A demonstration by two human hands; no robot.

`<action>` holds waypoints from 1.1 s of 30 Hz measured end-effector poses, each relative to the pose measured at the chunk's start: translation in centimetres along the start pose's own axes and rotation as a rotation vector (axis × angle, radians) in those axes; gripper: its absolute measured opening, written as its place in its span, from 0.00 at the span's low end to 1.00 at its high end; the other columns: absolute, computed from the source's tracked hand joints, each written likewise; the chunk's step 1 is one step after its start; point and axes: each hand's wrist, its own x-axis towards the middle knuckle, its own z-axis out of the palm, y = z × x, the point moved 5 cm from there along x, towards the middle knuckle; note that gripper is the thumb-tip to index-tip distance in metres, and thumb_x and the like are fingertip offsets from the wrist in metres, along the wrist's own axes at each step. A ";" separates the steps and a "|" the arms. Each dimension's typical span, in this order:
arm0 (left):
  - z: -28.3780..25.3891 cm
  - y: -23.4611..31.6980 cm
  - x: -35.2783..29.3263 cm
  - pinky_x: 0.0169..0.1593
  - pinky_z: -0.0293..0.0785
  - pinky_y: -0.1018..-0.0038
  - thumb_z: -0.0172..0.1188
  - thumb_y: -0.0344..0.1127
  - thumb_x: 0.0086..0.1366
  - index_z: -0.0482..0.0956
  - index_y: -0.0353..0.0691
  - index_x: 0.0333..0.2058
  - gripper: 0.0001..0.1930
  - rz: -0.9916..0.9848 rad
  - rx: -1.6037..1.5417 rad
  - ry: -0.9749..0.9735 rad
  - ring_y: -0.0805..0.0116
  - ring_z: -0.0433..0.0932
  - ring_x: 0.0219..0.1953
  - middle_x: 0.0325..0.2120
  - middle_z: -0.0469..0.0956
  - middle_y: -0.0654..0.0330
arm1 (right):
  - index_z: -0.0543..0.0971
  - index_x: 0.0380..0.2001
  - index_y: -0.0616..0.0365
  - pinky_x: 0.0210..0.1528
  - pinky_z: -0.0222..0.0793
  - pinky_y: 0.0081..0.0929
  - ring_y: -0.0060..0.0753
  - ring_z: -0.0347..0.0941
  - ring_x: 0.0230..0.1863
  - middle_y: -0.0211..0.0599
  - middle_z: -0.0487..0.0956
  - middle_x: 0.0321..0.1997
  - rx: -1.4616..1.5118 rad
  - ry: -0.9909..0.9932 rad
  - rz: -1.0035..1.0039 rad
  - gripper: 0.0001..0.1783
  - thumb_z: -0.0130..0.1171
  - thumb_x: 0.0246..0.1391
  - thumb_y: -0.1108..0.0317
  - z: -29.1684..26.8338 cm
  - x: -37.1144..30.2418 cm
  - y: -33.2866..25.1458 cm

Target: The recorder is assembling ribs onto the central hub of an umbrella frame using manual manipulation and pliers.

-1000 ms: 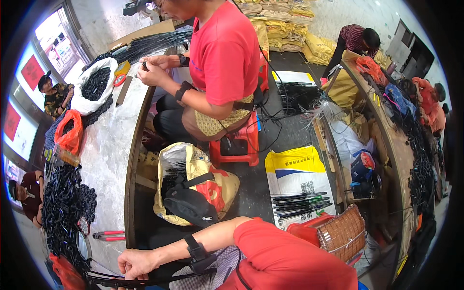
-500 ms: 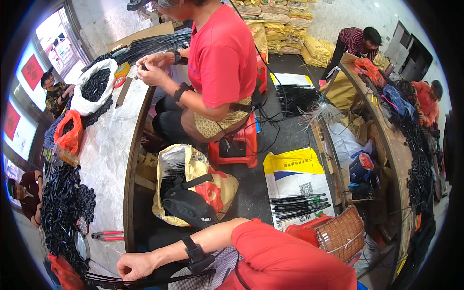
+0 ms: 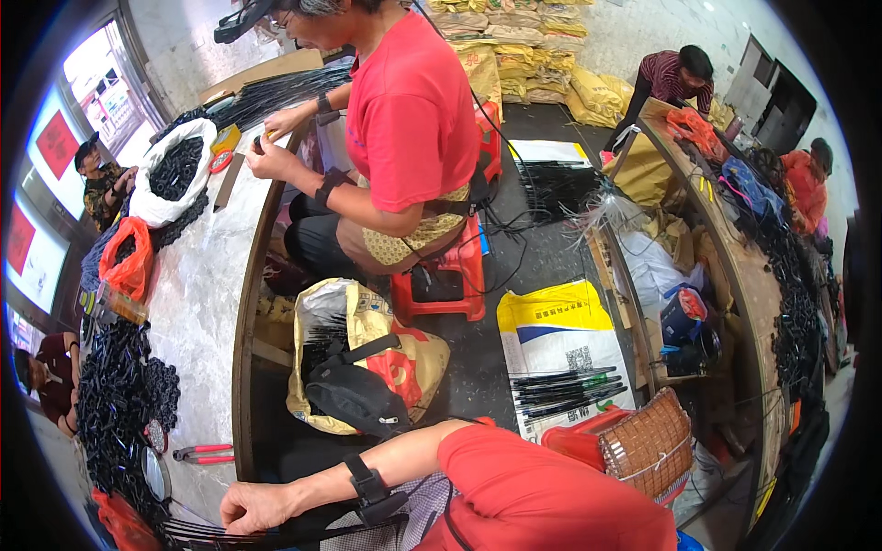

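My right hand [image 3: 254,507] reaches in from the lower right, its fingers curled closed on a few long, thin black rods [image 3: 367,531] at the lower edge. The rods fan out slightly left of the fingers toward the table edge. A black band [image 3: 367,482] circles my right wrist. Checked cloth [image 3: 418,500] shows beneath the forearm. My left hand is out of view. Nearest on the table are red-handled pliers [image 3: 204,454], a round mirror-like disc [image 3: 155,473] and a heap of small black parts [image 3: 110,395].
A co-worker in a red shirt [image 3: 418,138] sits on a red stool [image 3: 441,292], handling a small dark piece. An open yellow-white sack [image 3: 413,363] stands beside the table [image 3: 197,321]. Black rods [image 3: 570,390] lie on a flattened sack. A wicker-backed seat [image 3: 648,445] stands at right.
The whole view has shifted slightly left. My right hand stays closed on the rods, whose left ends look more spread. The co-worker's head shows more, and their hands have moved slightly apart.
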 end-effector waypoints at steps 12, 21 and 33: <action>3.0 2.9 0.1 0.34 0.71 0.79 0.55 0.27 0.58 0.76 0.28 0.43 0.14 -0.012 0.132 -0.094 0.76 0.75 0.30 0.30 0.79 0.60 | 0.76 0.35 0.65 0.27 0.76 0.20 0.23 0.77 0.29 0.35 0.78 0.31 -0.064 0.076 0.246 0.09 0.57 0.55 0.69 -0.3 -1.8 -2.8; -1.3 2.4 -3.3 0.44 0.73 0.78 0.55 0.24 0.62 0.72 0.28 0.50 0.16 0.111 -0.244 -0.119 0.75 0.75 0.40 0.39 0.78 0.58 | 0.79 0.35 0.66 0.31 0.71 0.14 0.18 0.75 0.31 0.31 0.78 0.33 -0.227 -0.066 0.075 0.08 0.57 0.51 0.80 5.1 -1.6 -3.2; -0.5 2.7 -3.4 0.45 0.72 0.79 0.57 0.26 0.62 0.72 0.29 0.50 0.17 0.164 -0.209 -0.112 0.75 0.75 0.41 0.39 0.79 0.58 | 0.79 0.38 0.66 0.34 0.70 0.13 0.16 0.73 0.33 0.29 0.77 0.31 -0.307 -0.102 0.061 0.09 0.57 0.52 0.79 4.9 -2.0 -4.2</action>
